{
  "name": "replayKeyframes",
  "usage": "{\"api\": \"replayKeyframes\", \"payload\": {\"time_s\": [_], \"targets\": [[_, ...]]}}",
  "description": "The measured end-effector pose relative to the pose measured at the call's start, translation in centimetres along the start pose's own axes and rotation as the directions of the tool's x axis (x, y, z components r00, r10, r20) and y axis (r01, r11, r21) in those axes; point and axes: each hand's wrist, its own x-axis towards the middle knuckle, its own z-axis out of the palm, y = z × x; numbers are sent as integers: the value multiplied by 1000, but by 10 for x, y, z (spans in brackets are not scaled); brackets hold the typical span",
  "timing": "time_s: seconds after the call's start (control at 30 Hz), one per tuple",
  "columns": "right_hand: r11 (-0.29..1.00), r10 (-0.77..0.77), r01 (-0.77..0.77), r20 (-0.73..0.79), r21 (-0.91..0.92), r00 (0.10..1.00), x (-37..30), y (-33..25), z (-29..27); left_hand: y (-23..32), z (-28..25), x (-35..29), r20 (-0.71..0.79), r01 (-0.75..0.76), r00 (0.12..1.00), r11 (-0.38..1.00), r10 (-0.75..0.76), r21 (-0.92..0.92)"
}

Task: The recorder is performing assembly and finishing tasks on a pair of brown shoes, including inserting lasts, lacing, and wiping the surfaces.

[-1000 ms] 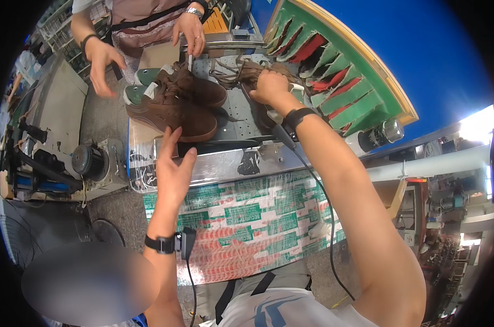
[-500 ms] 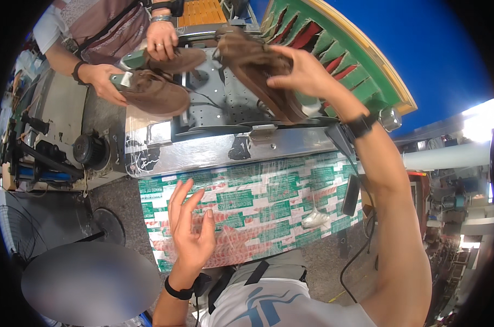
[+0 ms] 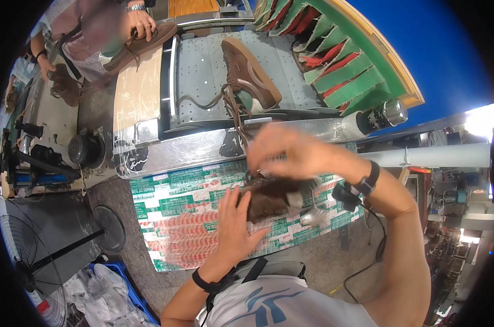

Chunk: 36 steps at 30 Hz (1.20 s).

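A brown lace-up shoe, blurred, is over the table in front of me. My left hand grips one end of it, thumb on the near side and fingers on the far side. Just above the shoe is my right hand, smeared by motion, so its fingers and anything in them cannot be made out. Another brown shoe lies on its side on the grey perforated conveyor. Its loose laces hang over the metal edge toward my right hand.
At the upper left a co-worker's hand holds a brown shoe; the other holds a second shoe. A green box with slit flaps stands over the conveyor's right end. A fan and blue crate stand lower left.
My right hand has come from over the conveyor to the table, and one shoe is now there. My left hand, empty before, now holds it. The co-worker's two shoes have moved left and apart.
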Motion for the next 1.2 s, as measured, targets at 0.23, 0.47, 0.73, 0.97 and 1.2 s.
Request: {"api": "replayKeyframes", "payload": {"time_s": [0.23,0.47,0.73,0.97,1.2], "targets": [[621,244,-574,-564,-533,789,74,140,-4,6,25,1,60,-17,998,995,11,95],[594,484,-750,-616,-289,621,67,187,-14,-15,4,28,192,150,970,989,-148,4],[324,814,-101,-223,941,536,24,116,-55,-24,-4,-45,158,552,832,824,-532,-129],[-178,630,307,-132,935,766,-68,-6,47,2,-22,-85,506,487,749,873,-428,18],[0,486,-96,84,995,870,-60,-106,186,26,-91,-98,-86,283,897,712,-434,-643]]}}
